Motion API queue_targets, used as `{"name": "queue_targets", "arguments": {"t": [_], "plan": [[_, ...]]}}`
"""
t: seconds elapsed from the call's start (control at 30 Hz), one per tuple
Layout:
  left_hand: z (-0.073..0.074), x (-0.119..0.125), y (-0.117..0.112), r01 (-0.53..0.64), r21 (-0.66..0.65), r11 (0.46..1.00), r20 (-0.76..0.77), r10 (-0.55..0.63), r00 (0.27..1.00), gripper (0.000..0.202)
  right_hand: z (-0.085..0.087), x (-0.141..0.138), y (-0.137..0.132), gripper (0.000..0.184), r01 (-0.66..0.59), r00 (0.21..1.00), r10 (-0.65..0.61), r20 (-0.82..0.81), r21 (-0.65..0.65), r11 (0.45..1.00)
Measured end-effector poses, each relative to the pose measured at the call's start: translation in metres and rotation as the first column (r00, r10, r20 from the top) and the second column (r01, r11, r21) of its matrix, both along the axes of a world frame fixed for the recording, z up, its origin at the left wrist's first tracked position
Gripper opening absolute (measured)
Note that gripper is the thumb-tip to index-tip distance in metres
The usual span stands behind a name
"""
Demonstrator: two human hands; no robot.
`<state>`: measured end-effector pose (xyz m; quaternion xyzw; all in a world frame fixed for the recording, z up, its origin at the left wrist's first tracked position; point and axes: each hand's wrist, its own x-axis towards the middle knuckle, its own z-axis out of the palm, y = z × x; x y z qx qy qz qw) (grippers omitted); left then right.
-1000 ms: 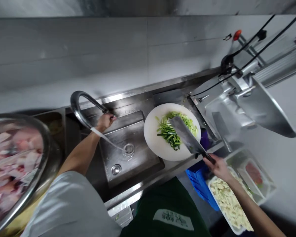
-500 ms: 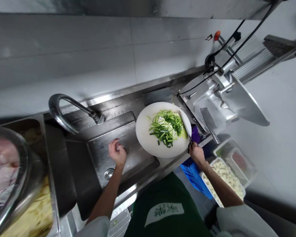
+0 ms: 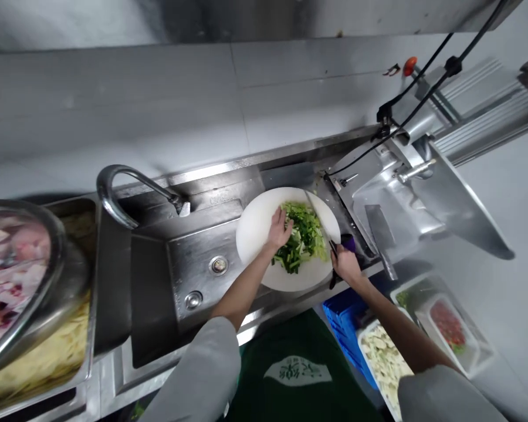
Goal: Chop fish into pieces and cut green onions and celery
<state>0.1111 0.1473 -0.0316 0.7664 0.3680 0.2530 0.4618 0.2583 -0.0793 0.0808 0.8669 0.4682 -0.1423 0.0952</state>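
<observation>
A round white cutting board (image 3: 254,230) lies over the right end of the sink and bears a heap of chopped green vegetables (image 3: 305,234). My left hand (image 3: 280,230) rests against the heap's left side, its fingers stretched out on the greens. At the board's right edge my right hand (image 3: 347,262) is wrapped round the handle of a knife (image 3: 320,218). The blade stands along the right side of the heap, pointing toward the wall. Something purple (image 3: 347,241) shows just behind my right hand, its kind unclear.
The sink (image 3: 202,258) with its curved tap (image 3: 114,202) is left of the board. A metal slicing machine (image 3: 405,193) stands right, with a cleaver (image 3: 381,234) on it. Far left is a bowl of raw meat (image 3: 59,275). Below right are a blue crate (image 3: 345,334) and food containers (image 3: 449,328).
My left hand has moved right from above the sink onto the greens. The greens are gathered into a tighter heap. My right hand still holds the knife at the board's right side.
</observation>
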Motion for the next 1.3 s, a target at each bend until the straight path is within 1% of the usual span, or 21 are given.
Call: {"name": "queue_targets", "arguments": {"t": [0.07,0.13,0.2,0.27,0.33,0.4,0.5,0.57,0.6,0.67,0.73,0.77,0.83,0.9,0.93,0.97,1.03,1.1,1.17,1.23,1.3], "plan": [[0.002,-0.016,-0.002,0.056,-0.008,0.998,-0.002,-0.056,0.998,0.074,-0.002,0.006,0.004,0.027,-0.106,0.992,0.106,-0.075,0.004,0.994],[0.004,-0.045,-0.009,0.063,0.002,0.998,-0.014,-0.063,0.998,0.075,-0.002,0.017,0.003,0.025,-0.169,0.977,0.17,-0.132,0.016,0.985],[0.006,-0.076,-0.026,0.022,0.023,0.999,-0.049,-0.021,0.999,0.081,-0.002,0.028,0.001,0.025,-0.173,0.976,0.174,-0.134,0.022,0.985],[0.007,-0.096,-0.054,-0.037,0.042,0.998,-0.098,0.041,0.994,0.088,-0.003,0.032,0.002,0.026,-0.153,0.982,0.152,-0.109,0.006,0.988],[0.005,-0.094,-0.085,-0.138,0.069,0.988,-0.131,0.146,0.98,0.088,-0.004,0.027,0.005,0.028,-0.163,0.981,0.159,-0.114,-0.03,0.986],[0.003,-0.077,-0.111,-0.286,0.083,0.955,-0.131,0.295,0.946,0.083,-0.005,0.019,0.008,0.028,-0.211,0.966,0.199,-0.164,-0.059,0.976],[0.0,-0.053,-0.129,-0.436,0.048,0.899,-0.079,0.438,0.895,0.077,-0.003,0.019,0.012,0.025,-0.253,0.937,0.241,-0.253,-0.014,0.967],[0.0,-0.054,-0.121,-0.475,0.025,0.88,-0.042,0.475,0.879,0.073,0.0,0.031,0.014,0.026,-0.238,0.933,0.242,-0.268,0.05,0.97],[0.0,-0.059,-0.11,-0.494,0.017,0.869,-0.032,0.495,0.869,0.07,0.002,0.039,0.015,0.027,-0.227,0.936,0.239,-0.261,0.074,0.971],[0.002,-0.072,-0.075,-0.529,0.003,0.849,-0.03,0.529,0.848,0.066,0.006,0.055,0.019,0.028,-0.209,0.949,0.225,-0.22,0.095,0.973],[0.006,-0.077,-0.025,-0.522,-0.016,0.853,-0.044,0.521,0.853,0.061,0.007,0.067,0.023,0.031,-0.194,0.966,0.206,-0.157,0.093,0.977],[0.008,-0.074,0.002,-0.484,-0.016,0.875,-0.053,0.482,0.874,0.058,0.007,0.07,0.025,0.033,-0.183,0.974,0.192,-0.119,0.086,0.979],[0.012,-0.055,0.051,-0.381,-0.038,0.924,-0.083,0.377,0.922,0.053,0.002,0.071,0.027,0.036,-0.154,0.986,0.158,-0.046,0.067,0.986],[0.015,-0.028,0.084,-0.239,-0.05,0.97,-0.128,0.231,0.965,0.051,-0.007,0.068,0.029,0.036,-0.123,0.992,0.123,0.002,0.05,0.991],[0.016,-0.016,0.093,-0.176,-0.054,0.983,-0.141,0.167,0.976,0.051,-0.013,0.066,0.029,0.036,-0.111,0.994,0.111,0.015,0.05,0.993],[0.017,-0.006,0.096,-0.113,-0.053,0.992,-0.145,0.104,0.984,0.05,-0.019,0.064,0.028,0.036,-0.105,0.994,0.104,0.02,0.056,0.993],[0.02,0.003,0.09,0.012,-0.048,0.999,-0.129,-0.019,0.991,0.049,-0.03,0.061,0.026,0.038,-0.108,0.994,0.108,0.013,0.079,0.991],[0.024,-0.001,0.076,0.138,-0.049,0.989,-0.11,-0.143,0.984,0.053,-0.038,0.06,0.024,0.041,-0.134,0.991,0.136,-0.011,0.1,0.986],[0.029,-0.012,0.062,0.218,-0.047,0.975,-0.099,-0.222,0.97,0.059,-0.044,0.06,0.021,0.043,-0.188,0.98,0.194,-0.036,0.129,0.974],[0.036,-0.022,0.052,0.227,-0.004,0.974,-0.087,-0.227,0.97,0.061,-0.048,0.063,0.02,0.043,-0.239,0.967,0.251,-0.046,0.18,0.954],[0.047,-0.029,0.044,0.149,0.077,0.986,-0.06,-0.145,0.988,0.06,-0.051,0.068,0.019,0.042,-0.263,0.958,0.283,-0.053,0.24,0.934]]}}
